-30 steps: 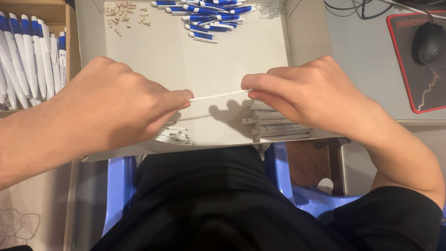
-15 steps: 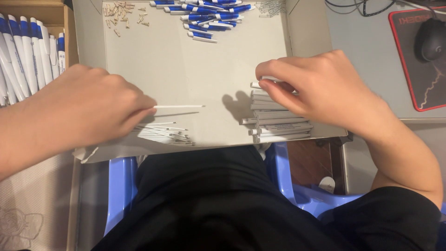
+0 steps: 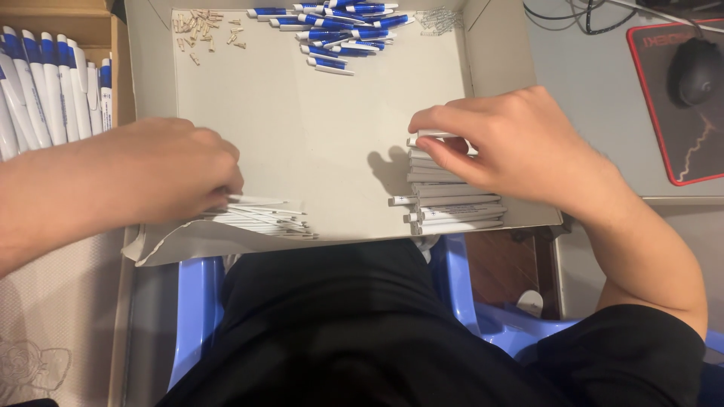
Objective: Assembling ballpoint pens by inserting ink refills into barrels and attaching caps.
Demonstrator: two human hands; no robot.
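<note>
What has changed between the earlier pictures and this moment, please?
The hands, which held one thin white refill between them, have parted. The left hand has drawn back onto the pile of thin refills; the right hand has moved to the stacked white barrels, fingertips on the top one. The cardboard tray and blue-and-white pens stayed put.

A shallow open cardboard box (image 3: 317,105) is seen lying flat at the centre of the view, pale grey-beige inside, with low walls raised at the far and right sides and its near left edge torn and curled; a second open box (image 3: 75,22) of brown card is set just beside it at the far left, partly cut off by the frame; no labels, signs or screens are observed; printed marks on other items are too small to be made out.
</note>
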